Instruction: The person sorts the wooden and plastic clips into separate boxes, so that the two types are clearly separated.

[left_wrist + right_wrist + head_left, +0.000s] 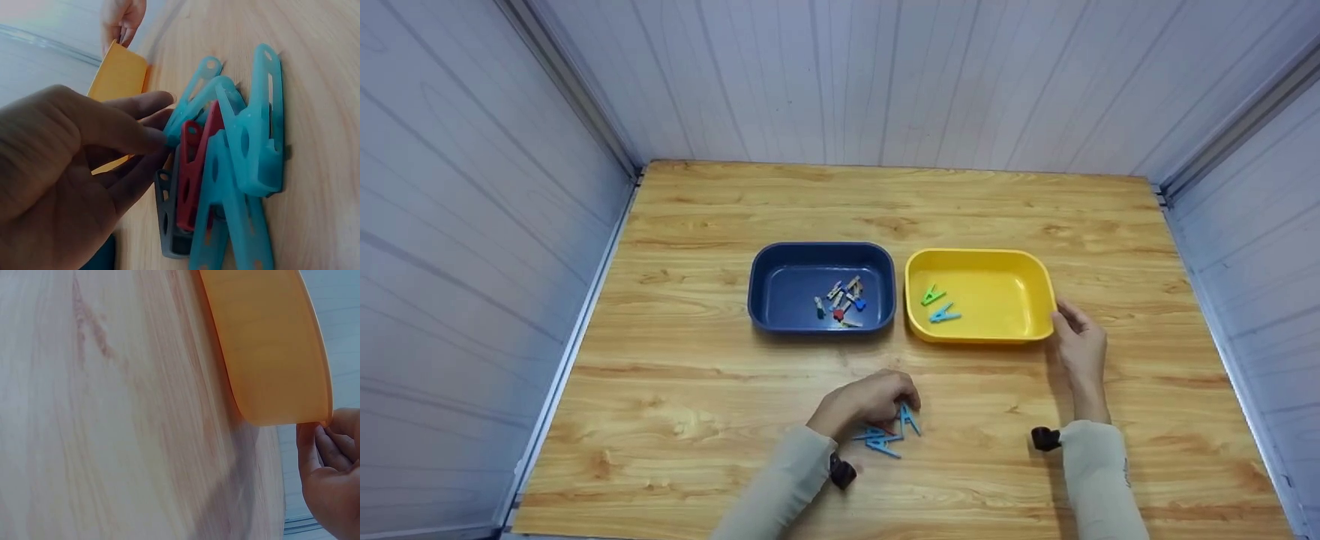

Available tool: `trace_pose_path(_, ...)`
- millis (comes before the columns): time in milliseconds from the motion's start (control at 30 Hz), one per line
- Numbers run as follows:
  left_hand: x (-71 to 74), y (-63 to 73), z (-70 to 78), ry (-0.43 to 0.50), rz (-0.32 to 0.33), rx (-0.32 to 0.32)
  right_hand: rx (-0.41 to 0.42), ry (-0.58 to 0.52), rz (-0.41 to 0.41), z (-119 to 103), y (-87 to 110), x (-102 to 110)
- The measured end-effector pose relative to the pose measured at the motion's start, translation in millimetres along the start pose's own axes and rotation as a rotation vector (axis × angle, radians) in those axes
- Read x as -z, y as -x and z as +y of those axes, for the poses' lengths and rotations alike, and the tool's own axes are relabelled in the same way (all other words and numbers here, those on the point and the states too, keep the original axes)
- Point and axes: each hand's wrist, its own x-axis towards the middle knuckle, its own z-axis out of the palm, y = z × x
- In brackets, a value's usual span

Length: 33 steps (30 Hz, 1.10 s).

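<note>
My left hand is at a small pile of plastic clothespins on the table. Its thumb and fingers pinch the end of a blue clothespin at the pile's edge. Against it lie a red clothespin, a dark grey clothespin and more blue clothespins. At the yellow bin, my right hand holds the right end, thumb and fingers at the rim. Inside that bin are a green clothespin and a light blue clothespin.
A dark blue bin stands just left of the yellow one, with several small wooden clips inside, some with coloured decorations. Pale panels wall the wooden table at the back and both sides.
</note>
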Motion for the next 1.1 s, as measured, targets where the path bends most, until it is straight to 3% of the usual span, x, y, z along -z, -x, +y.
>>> trace_pose_path(167, -2.7, -2.9, 0.6, -0.064, 0.011, -0.093, 0.027, 0.047, 0.006, 11.7, -5.7, 0.8)
trace_pose_path(300, -5.5, -4.2, -0.2, -0.142, 0.054, -0.181, 0.038, 0.066, 0.006, 17.7, -8.8, 1.0)
trace_pose_path(400, -7.1, -4.3, -0.1, -0.179, 0.090, -0.212, 0.040, 0.061, 0.011, 18.3, -9.5, 0.6)
trace_pose_path(867, -9.8, -5.3, 0.8, -0.170, 0.107, -0.145, 0.045, 0.102, 0.016, 17.2, -8.5, 0.6)
trace_pose_path(1100, -7.2, -5.6, -5.0, -0.034, 0.183, -0.084, 0.049, 0.090, 0.025, 18.6, -9.6, 0.2)
